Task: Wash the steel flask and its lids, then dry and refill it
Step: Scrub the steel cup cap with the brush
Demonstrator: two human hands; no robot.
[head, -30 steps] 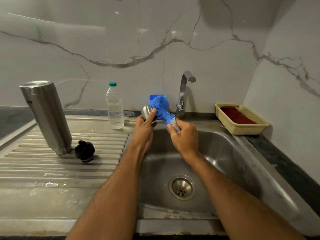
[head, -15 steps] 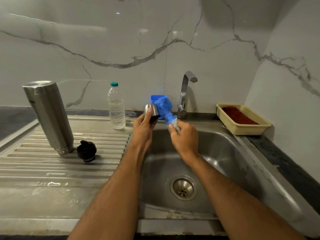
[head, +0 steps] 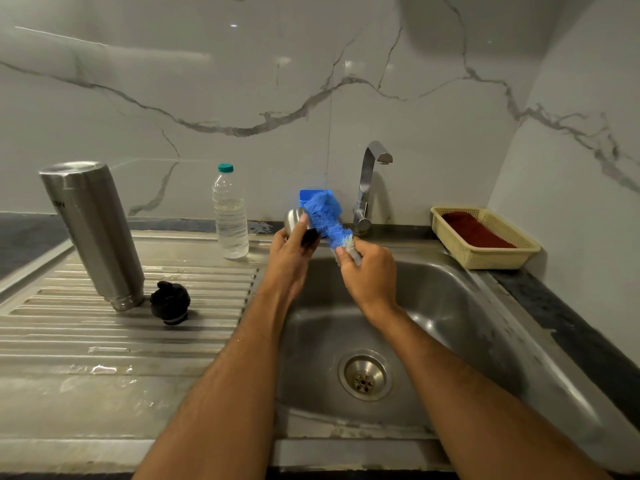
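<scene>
My left hand (head: 289,256) grips a small steel lid (head: 294,219) over the back edge of the sink (head: 450,306). Beside it, my right hand (head: 370,271) holds the handle of a blue bottle brush (head: 325,213), whose bristles press against the lid. The steel flask (head: 91,233) stands upside down on the ribbed drainboard (head: 104,341) at the left. A black inner lid (head: 170,301) lies just right of the flask's mouth.
A capped plastic water bottle (head: 229,214) stands behind the drainboard. The tap (head: 367,188) rises behind the sink, with a blue holder (head: 306,195) to its left. A cream basket (head: 485,239) with a red cloth sits on the right counter. The drain (head: 364,375) shows in the basin.
The brush and steel lid have shifted slightly against each other, with small hand movements. The flask and black lid have not moved.
</scene>
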